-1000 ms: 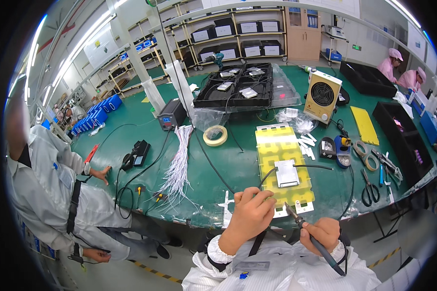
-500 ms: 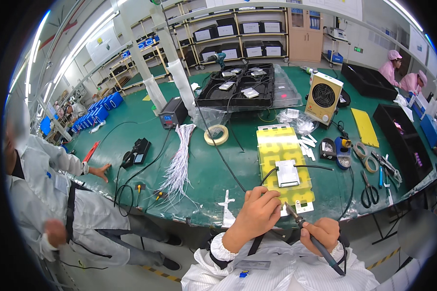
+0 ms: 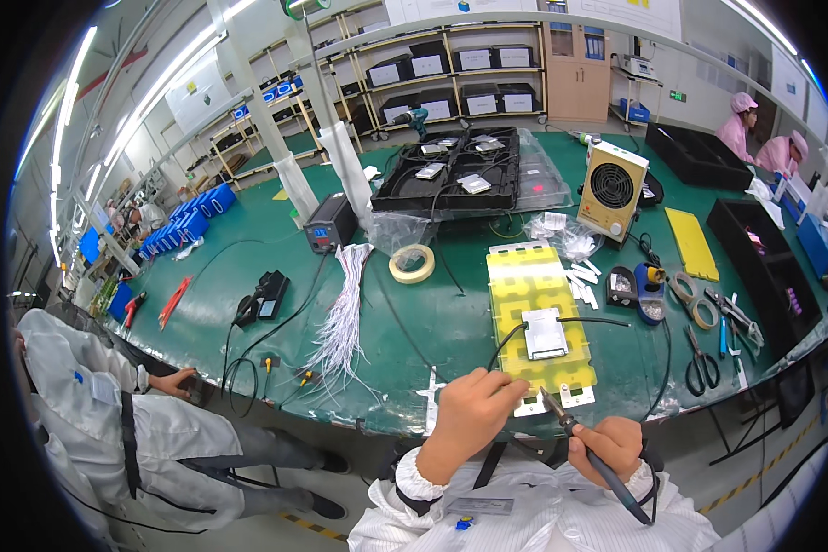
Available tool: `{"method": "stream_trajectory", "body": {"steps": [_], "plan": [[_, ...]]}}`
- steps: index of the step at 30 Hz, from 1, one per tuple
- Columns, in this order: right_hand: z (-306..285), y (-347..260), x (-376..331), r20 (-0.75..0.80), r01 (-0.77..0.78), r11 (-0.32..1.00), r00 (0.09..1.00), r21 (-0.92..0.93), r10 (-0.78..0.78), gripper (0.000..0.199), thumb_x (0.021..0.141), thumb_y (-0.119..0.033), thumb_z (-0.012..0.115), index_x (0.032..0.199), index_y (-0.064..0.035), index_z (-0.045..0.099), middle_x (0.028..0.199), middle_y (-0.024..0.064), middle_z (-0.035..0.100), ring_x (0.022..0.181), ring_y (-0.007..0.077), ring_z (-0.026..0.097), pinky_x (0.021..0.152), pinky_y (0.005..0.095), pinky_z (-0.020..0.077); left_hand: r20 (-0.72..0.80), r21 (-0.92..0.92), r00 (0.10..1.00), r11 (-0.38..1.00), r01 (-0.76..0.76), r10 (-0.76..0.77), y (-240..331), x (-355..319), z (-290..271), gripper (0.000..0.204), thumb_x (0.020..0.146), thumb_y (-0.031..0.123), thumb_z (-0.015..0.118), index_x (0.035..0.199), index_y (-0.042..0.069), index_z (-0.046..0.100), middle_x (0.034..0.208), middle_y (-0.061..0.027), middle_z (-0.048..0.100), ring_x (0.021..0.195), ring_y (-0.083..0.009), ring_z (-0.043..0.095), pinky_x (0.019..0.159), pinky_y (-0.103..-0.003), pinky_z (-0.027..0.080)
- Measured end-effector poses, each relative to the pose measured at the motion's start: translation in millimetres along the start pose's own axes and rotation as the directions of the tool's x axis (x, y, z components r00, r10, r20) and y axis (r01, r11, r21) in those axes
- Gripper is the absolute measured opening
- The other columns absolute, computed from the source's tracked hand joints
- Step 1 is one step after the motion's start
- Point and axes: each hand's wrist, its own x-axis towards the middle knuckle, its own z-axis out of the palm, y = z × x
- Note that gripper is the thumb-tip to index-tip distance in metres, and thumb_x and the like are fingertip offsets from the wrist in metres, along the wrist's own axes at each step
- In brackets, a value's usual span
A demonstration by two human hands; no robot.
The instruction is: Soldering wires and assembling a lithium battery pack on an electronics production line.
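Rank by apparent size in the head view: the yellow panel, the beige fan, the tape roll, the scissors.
1. Yellow panel, clearly largest.
2. Beige fan.
3. Scissors and tape roll look about alike; fisheye bending and differing distance make ranking them unsure.

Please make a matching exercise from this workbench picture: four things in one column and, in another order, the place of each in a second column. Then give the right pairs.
Things:
1. soldering iron
2. tape roll
3. small fan
4. scissors

Places:
A. standing upright behind the yellow board
B. held in the right hand, tip at the board's near edge
C. lying flat on the green table, beside the bundle of white wires
D. near the table's right front edge

Pairs: 1-B, 2-C, 3-A, 4-D
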Motion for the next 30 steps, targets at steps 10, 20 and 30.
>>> {"method": "stream_trajectory", "body": {"steps": [10,20,30], "plan": [[0,-1,0,0.016,-0.009,1.000,1.000,-0.008,0.009,0.016,0.074,-0.001,0.076,0.089,-0.0003,0.072,0.058,0.0044,0.054,0.044,0.0214,0.052,0.043,0.0346,0.0383,-0.091,-0.114,0.992,0.989,-0.096,0.086,-1,-1,-1,0.020,0.077,-0.001,0.075,0.097,0.001,0.073,0.076,-0.0062,0.067,0.068,-0.0241,0.058,0.060,-0.036,0.047],[-2,2,0,0.016,0.003,1.000,1.000,0.021,-0.003,0.016,0.075,-0.001,0.076,0.089,0.0017,0.072,0.061,0.0060,0.058,0.045,0.0216,0.055,0.043,0.0340,0.0408,0.008,-0.189,1.000,0.982,-0.015,0.017,0,0,7,0.014,0.080,0.002,0.074,0.089,0.001,0.064,0.119,-0.0147,0.067,0.094,-0.0309,0.062,0.085,-0.040,0.053],[-1,1,-1,0.008,-0.011,1.000,1.000,0.015,0.011,0.016,0.075,-0.001,0.076,0.090,0.0016,0.072,0.059,0.0054,0.056,0.045,0.0217,0.055,0.043,0.0344,0.0408,0.031,-0.188,0.998,0.981,-0.039,0.046,1,2,16,0.016,0.077,0.001,0.077,0.088,0.001,0.065,0.120,-0.0126,0.067,0.096,-0.0320,0.062,0.082,-0.041,0.053]]}}
